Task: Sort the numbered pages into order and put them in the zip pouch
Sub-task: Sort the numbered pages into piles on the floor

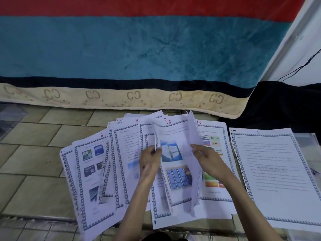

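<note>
Numbered printed pages lie fanned on a tiled floor. Page 8 (92,173) is at the left, page 9 (124,153) beside it, page 15 (177,171) in the middle, page 13 (215,153) to its right. Page 1 (272,173) lies apart at the far right. My left hand (150,160) pinches the left edge of a raised sheet over page 15. My right hand (206,157) grips a sheet with a punched edge (193,134) that stands up on its side. A clear plastic sleeve (311,148), possibly the zip pouch, peeks out beyond page 1.
A thick blanket (139,49) with red, teal, black and beige bands covers the floor just behind the pages. Black cloth (281,105) lies at the right, with a white wall and a dark cable (302,66) above it. Bare tiles (34,153) extend to the left.
</note>
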Demonstrator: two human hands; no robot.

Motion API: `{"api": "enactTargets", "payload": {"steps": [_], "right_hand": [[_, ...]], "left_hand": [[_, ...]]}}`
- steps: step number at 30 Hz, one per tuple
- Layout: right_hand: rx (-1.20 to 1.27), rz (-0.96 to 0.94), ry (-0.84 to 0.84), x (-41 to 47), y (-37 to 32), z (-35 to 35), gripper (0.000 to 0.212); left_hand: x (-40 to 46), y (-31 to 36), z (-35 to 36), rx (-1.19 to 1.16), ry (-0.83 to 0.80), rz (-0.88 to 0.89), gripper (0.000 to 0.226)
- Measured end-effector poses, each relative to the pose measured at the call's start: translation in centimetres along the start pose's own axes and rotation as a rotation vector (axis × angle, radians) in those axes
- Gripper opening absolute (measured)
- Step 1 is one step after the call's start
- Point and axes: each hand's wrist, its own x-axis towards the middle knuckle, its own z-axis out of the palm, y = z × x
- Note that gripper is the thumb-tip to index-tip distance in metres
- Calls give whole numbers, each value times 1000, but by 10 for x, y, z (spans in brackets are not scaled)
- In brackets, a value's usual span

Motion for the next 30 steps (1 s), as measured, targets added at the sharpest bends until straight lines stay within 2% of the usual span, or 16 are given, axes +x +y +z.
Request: {"api": "enactTargets", "payload": {"steps": [5,7,9,11,12,14,16,17,20,24,27,30], "right_hand": [[165,85,-64,-11,-20,-6,64],[244,80,-89,-14,-22,-8,67],[273,70,-104,-14,-20,-8,61],[169,20,-36,-7,-11,-4,42],[118,0,13,-3,-5,-2,36],[66,-26,75,0,3,-1,47],[49,-76,110,-1,7,-1,72],[34,-94,129,-2,8,-1,82],[-40,-169,174,-3,7,3,95],[-32,-316,221,-5,-6,19,90],[-212,-339,309,-3,-15,40,82],[-465,-430,244,-1,-19,67,69]], "left_hand": [[-16,14,15,-157,-71,145,4],[-23,22,20,-207,-235,112,36],[-26,27,24,-310,-433,-33,63],[-27,27,23,-376,-463,-102,57],[-27,26,20,-334,-414,-68,43],[-18,17,8,-88,-158,65,23],[-7,7,-10,187,94,99,31],[-2,4,-18,265,141,68,37],[11,1,-34,233,113,-45,48],[17,3,-40,155,113,-62,47],[21,-4,-45,10,127,-104,53],[27,-14,-51,-200,73,-167,55]]}}
